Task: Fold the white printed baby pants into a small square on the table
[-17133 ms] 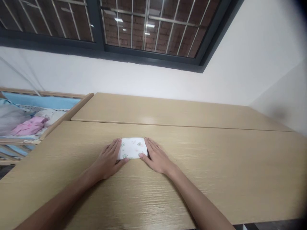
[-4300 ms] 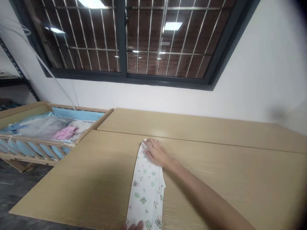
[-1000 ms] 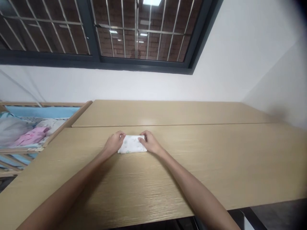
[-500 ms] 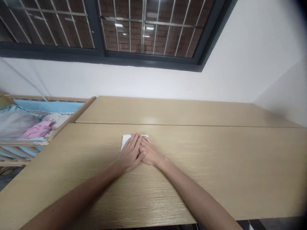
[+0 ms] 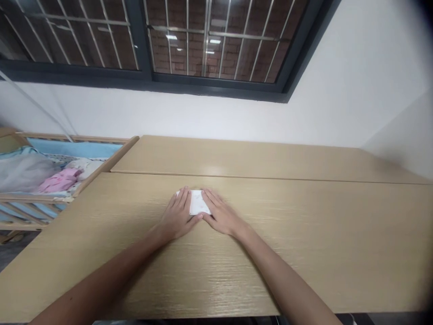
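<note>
A small white folded sheet, paper or cloth [image 5: 199,202], lies flat on the light wooden table [image 5: 321,234]. My left hand [image 5: 177,215] rests flat over its left side, thumb stretched out toward the right. On the opposite side, my right hand [image 5: 220,215] lies with its fingertips on the right edge of the sheet. Both thumb tips meet or nearly meet just below it. The sheet's middle shows between the hands, while its left part is hidden under my left fingers.
A wooden crib [image 5: 118,155] with blue lining, a pink cloth [image 5: 61,179] and whitish bedding stands at the left. Behind the table runs a raised wooden ledge [image 5: 253,158], then a white wall and a dark-framed barred window [image 5: 216,85].
My hands have moved apart; they were close together with fingers touching over the sheet. More of the sheet's middle now shows. The view has shifted slightly.
</note>
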Demonstrator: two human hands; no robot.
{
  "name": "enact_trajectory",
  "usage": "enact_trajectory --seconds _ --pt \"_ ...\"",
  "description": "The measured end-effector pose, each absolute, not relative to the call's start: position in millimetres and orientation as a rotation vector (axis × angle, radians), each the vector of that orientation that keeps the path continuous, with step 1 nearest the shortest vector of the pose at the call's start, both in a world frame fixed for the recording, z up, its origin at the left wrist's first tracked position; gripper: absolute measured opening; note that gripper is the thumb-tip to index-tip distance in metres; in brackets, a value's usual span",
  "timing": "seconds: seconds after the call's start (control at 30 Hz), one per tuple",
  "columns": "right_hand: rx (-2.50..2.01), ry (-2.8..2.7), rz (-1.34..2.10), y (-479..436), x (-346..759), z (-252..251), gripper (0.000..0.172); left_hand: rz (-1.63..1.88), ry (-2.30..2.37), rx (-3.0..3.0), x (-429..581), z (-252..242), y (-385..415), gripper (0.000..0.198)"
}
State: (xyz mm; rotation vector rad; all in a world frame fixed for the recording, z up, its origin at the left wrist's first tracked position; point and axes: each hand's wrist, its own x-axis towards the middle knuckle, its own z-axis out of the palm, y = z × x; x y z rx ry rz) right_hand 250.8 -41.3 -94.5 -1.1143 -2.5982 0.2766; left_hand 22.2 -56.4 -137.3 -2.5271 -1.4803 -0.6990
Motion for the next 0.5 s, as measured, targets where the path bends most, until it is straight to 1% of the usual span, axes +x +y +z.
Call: enact_trajectory --seconds 0.07,0.17,0.3,0.37,0.4,0.43,0.5 --pt "-1.092 -2.594 0.253 -43 252 -92 0.076 -0.691 -1.514 -2.494 22 -139 -57 0.095" --pt "-1.047 -2.585 0.220 -44 253 -89 0.072 -0.666 -1.544 -2.495 19 -140 -56 0.099" --pt "-1.023 -2.506 0.355 -36 253 -89 0.072 -0.677 -1.555 -2.545 15 -138 -53 0.101" --pt "-0.990 -2.418 0.382 -30 252 -91 0.066 -0.706 -1.564 -2.572 14 -135 -52 0.102" --pt "-0.979 -2.372 0.378 -27 251 -92 0.059 -0.727 -1.571 -2.580 14 -132 -51 0.100" --pt "-0.979 -2.329 0.372 -25 250 -94 0.050 -0.759 -1.575 -2.591 13 -127 -50 0.092" --pt "-1.020 -2.217 0.385 -22 247 -95 0.032 -0.840 -1.567 -2.610 11 -115 -50 0.061"
